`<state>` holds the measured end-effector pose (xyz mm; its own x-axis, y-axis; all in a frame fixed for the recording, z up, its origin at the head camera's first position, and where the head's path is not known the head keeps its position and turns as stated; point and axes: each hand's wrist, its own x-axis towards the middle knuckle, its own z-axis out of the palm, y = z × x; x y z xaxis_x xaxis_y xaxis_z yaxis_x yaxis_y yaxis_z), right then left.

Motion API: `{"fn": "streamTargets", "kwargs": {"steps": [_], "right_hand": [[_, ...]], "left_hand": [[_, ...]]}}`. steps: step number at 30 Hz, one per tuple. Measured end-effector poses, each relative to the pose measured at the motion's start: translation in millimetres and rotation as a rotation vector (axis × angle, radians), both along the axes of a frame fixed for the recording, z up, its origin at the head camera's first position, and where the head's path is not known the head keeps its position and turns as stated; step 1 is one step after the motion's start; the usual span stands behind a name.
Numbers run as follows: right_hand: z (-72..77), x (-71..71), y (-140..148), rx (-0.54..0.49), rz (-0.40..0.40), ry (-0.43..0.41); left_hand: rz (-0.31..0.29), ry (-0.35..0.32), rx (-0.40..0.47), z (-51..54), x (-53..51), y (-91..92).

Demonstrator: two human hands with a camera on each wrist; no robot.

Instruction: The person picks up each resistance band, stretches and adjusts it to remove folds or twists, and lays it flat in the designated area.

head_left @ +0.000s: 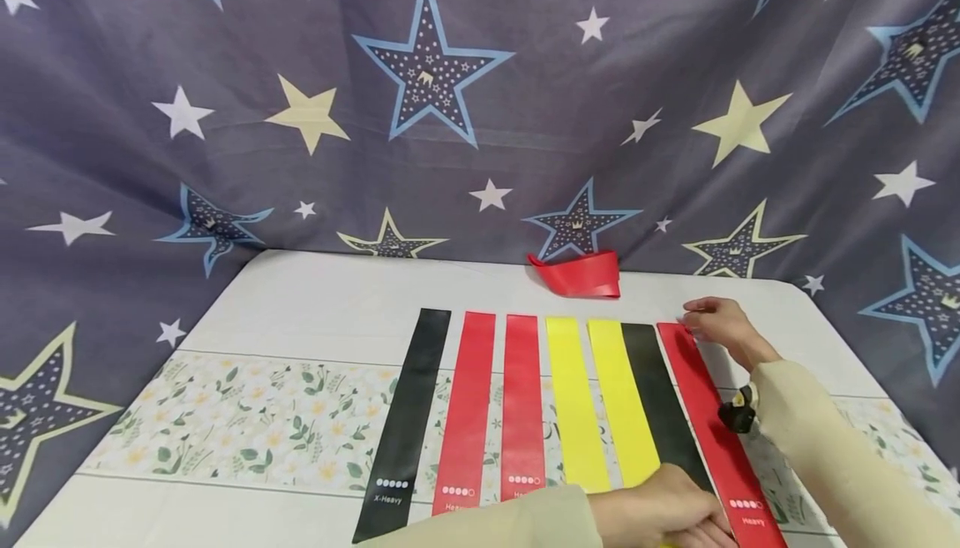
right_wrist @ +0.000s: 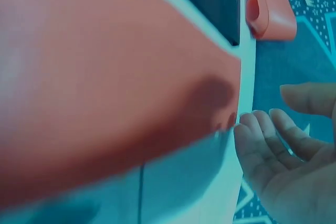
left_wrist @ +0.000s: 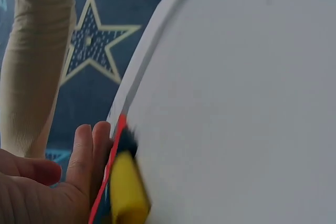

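Note:
Flat resistance bands lie side by side on the table. The rightmost is a red band (head_left: 705,414) marked "Heavy". At its far end is my right hand (head_left: 723,327), fingers loosely extended and thumb apart; in the right wrist view the fingertips of that hand (right_wrist: 294,171) are at the band's corner. My left hand (head_left: 660,510) lies over the near ends of a yellow band (head_left: 626,414) and a black band (head_left: 660,398), beside the red one. The left wrist view shows its fairly straight fingers (left_wrist: 80,153) next to the red edge.
Further left lie another yellow band (head_left: 577,406), two red bands (head_left: 465,406) and a black band (head_left: 401,414) marked "X-Heavy". A looped red band (head_left: 581,277) sits at the table's back edge. Behind hangs a star-patterned cloth (head_left: 480,164).

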<state>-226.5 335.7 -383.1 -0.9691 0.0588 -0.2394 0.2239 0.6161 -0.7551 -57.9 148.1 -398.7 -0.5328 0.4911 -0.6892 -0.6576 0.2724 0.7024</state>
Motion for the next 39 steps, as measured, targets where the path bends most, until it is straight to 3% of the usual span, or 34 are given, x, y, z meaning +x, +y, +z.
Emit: {"fn": "streamTargets", "kwargs": {"steps": [2,5,8,13,19,28,39], "right_hand": [[-0.8,-4.8,-6.8,-0.022,0.007,0.004],[-1.1,-12.3,-18.0,-0.041,0.01,0.005],[-1.6,-20.1,-29.3,-0.047,0.004,0.018],[-2.5,-30.5,-45.9,-0.061,-0.015,0.045],[-0.5,-42.4,-67.9,-0.065,-0.032,0.142],[1.8,-60.7,-109.9,0.008,-0.043,0.245],[0.5,-78.2,-149.9,0.047,0.071,0.246]], "left_hand": [[0.031,-0.017,0.034,0.3,-7.6,-4.3],[0.055,0.008,0.1,-0.1,-22.5,-13.0],[0.091,0.074,0.157,-0.2,-36.9,-23.1],[0.16,0.201,0.168,1.2,-59.2,-40.9],[0.266,0.345,0.175,0.9,-88.5,-62.3],[0.357,0.389,0.144,4.1,-135.0,-90.5],[0.467,0.408,0.102,6.8,-175.2,-119.3]]}}
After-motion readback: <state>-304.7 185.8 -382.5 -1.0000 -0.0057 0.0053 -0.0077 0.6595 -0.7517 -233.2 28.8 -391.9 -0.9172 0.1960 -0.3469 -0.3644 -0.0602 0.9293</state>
